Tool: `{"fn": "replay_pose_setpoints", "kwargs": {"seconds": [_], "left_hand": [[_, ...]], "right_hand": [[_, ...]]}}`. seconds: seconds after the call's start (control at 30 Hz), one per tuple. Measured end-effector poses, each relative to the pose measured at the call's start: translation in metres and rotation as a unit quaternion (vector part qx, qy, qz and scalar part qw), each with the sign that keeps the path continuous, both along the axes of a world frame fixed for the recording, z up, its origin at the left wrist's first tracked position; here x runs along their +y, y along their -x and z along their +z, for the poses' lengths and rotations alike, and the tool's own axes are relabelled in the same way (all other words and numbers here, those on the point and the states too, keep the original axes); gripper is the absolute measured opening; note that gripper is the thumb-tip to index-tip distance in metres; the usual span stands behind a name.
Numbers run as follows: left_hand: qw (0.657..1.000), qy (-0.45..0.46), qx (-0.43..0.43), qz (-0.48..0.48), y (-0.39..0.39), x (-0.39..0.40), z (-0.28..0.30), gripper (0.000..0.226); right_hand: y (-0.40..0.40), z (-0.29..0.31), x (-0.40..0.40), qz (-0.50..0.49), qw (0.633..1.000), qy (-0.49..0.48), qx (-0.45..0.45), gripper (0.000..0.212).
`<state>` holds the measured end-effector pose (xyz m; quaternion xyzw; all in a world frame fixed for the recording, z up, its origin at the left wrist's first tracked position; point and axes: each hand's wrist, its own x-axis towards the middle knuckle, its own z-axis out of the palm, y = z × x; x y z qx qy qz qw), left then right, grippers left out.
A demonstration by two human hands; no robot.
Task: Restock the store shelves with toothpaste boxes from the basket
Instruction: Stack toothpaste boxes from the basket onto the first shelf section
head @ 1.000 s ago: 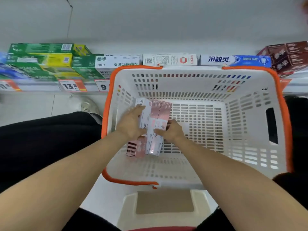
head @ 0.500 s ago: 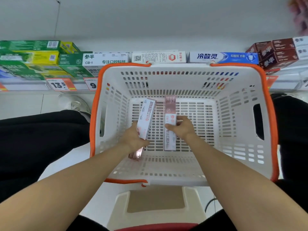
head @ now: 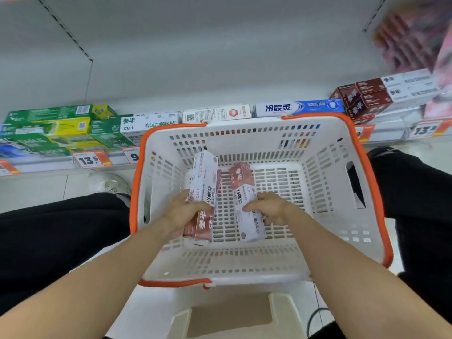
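A white basket with an orange rim (head: 381, 192) stands in front of me below the shelf. Inside it, my left hand (head: 182, 214) grips pink and white toothpaste boxes (head: 204, 182), apparently two stacked together, lifted off the basket floor and tilted. My right hand (head: 269, 207) grips another pink and white toothpaste box (head: 244, 192), its far end pointing toward the shelf. No other boxes show on the basket floor.
The low shelf (head: 49, 165) behind the basket holds green boxes (head: 49, 128), white boxes (head: 215, 113), a blue box (head: 300, 107) and brown boxes (head: 364, 99), with price tags along its edge. My dark-trousered legs flank the basket. A beige stool (head: 232, 316) sits below it.
Both hands have lifted their boxes higher off the basket floor and turned them. The left hand's bundle now shows its printed faces. The view has tilted up toward the shelf.
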<state>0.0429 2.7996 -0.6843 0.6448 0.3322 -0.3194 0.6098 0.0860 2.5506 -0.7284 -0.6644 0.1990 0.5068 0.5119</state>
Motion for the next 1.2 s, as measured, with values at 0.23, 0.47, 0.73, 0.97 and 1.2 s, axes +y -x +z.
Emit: {"fn": "replay_pose_setpoints", "kwargs": {"seconds": [0.23, 0.47, 0.73, 0.97, 1.2], "left_hand": [[0.988, 0.103, -0.100, 0.049, -0.015, -0.030, 0.046, 0.037], [0.969, 0.139, -0.193, 0.073, -0.023, -0.033, 0.086, 0.063], [0.955, 0.048, -0.291, 0.039, -0.027, -0.029, 0.158, 0.068], [0.955, 0.086, -0.284, 0.016, -0.032, -0.009, 0.220, 0.072], [0.938, 0.022, -0.347, 0.013, -0.031, 0.017, 0.276, 0.054]], "right_hand": [[-0.031, 0.063, -0.010, 0.025, 0.984, -0.174, -0.017, 0.027], [-0.034, 0.101, 0.002, 0.022, 0.953, -0.296, -0.064, 0.071], [-0.047, 0.151, 0.008, 0.006, 0.930, -0.339, -0.139, 0.054], [-0.042, 0.209, 0.032, -0.014, 0.895, -0.399, -0.198, 0.048], [-0.029, 0.275, 0.071, -0.006, 0.879, -0.349, -0.325, 0.038]]}}
